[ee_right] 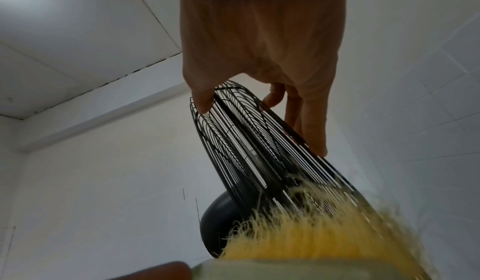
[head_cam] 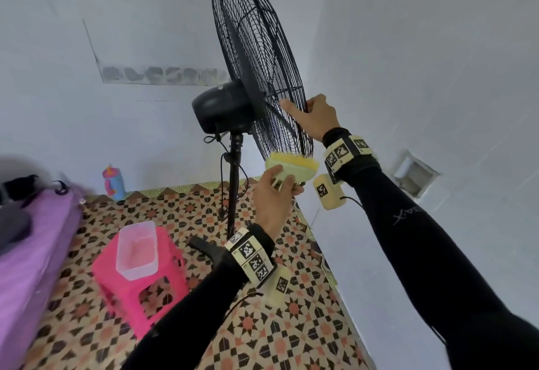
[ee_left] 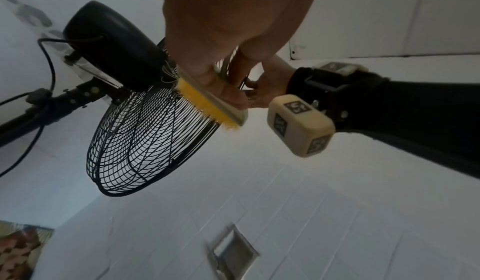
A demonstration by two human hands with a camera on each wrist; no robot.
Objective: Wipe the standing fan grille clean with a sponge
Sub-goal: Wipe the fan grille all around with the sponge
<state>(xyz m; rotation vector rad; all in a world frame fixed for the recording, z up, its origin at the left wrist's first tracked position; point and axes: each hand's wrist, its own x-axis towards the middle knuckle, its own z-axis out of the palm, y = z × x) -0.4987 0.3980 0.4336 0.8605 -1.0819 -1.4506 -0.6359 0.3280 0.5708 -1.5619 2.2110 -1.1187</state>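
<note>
A black standing fan's wire grille (head_cam: 256, 48) rises at the centre, seen edge-on. My right hand (head_cam: 300, 108) grips the grille's lower right rim, thumb on the near face and fingers curled behind it; the right wrist view shows that hand (ee_right: 259, 48) clamped over the grille (ee_right: 246, 141). My left hand (head_cam: 281, 178) holds a pale green brush with yellow bristles (head_cam: 291, 165) from below. Its bristles press up against the bottom edge of the grille. In the left wrist view the brush (ee_left: 207, 102) meets the grille (ee_left: 145, 151) just under my left hand (ee_left: 228, 28).
The fan's motor housing (head_cam: 221, 107) and pole (head_cam: 233, 194) stand on a patterned tile floor. A pink stool (head_cam: 151, 296) carries a clear plastic tub (head_cam: 137, 250). A purple-covered bed (head_cam: 29, 253) lies at left, a colourful bottle (head_cam: 113, 183) by the wall. White wall close on the right.
</note>
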